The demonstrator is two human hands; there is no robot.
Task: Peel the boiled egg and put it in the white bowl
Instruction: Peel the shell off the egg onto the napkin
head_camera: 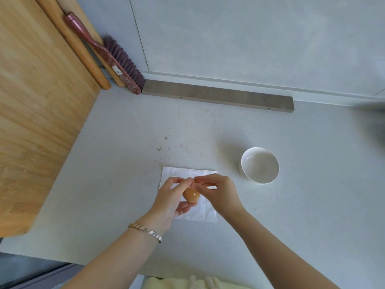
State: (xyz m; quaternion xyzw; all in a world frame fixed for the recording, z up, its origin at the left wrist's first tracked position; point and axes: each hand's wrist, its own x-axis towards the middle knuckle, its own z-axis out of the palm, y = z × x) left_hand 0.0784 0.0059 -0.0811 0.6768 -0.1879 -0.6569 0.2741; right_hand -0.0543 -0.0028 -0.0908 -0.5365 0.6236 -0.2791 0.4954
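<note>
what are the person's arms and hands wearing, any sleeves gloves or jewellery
Both forearms are bare, with no sleeves in view and no gloves. The left hand has a metallic bracelet of small linked segments at its wrist. The right hand and its wrist carry nothing: no watch, no band. No rings can be made out on either hand.

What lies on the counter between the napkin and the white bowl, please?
Nothing: in the head view, only bare counter separates the napkin from the bowl.
</note>
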